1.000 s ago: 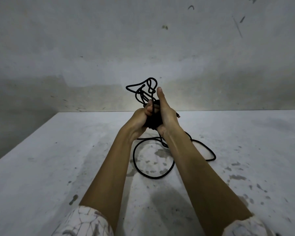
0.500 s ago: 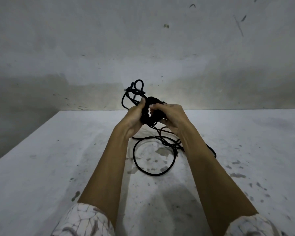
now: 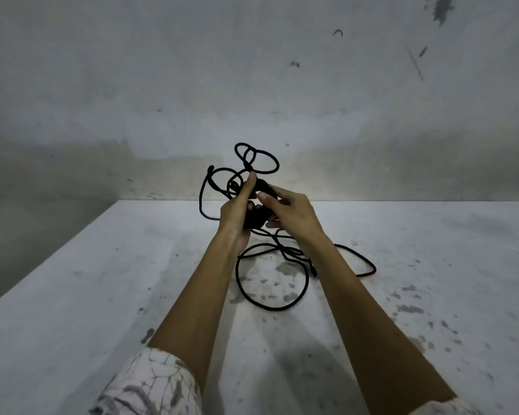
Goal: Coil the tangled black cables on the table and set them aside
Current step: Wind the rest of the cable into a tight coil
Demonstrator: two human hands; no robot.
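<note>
Both hands hold the black cable bundle above the counter

The left hand [image 3: 237, 217] grips the dark wound mass of the black cables [image 3: 253, 218], fingers curled round it; the right hand [image 3: 291, 215] pinches it from the other side. Loose loops [image 3: 256, 158] stand up just beyond the fingers, while the slack [image 3: 271, 283] hangs down and lies on the counter [image 3: 102, 280] below, toward the person, nearer the right forearm.

bare workroom: stained wall [image 3: 162, 85], table [image 3: 72, 295]
</note>
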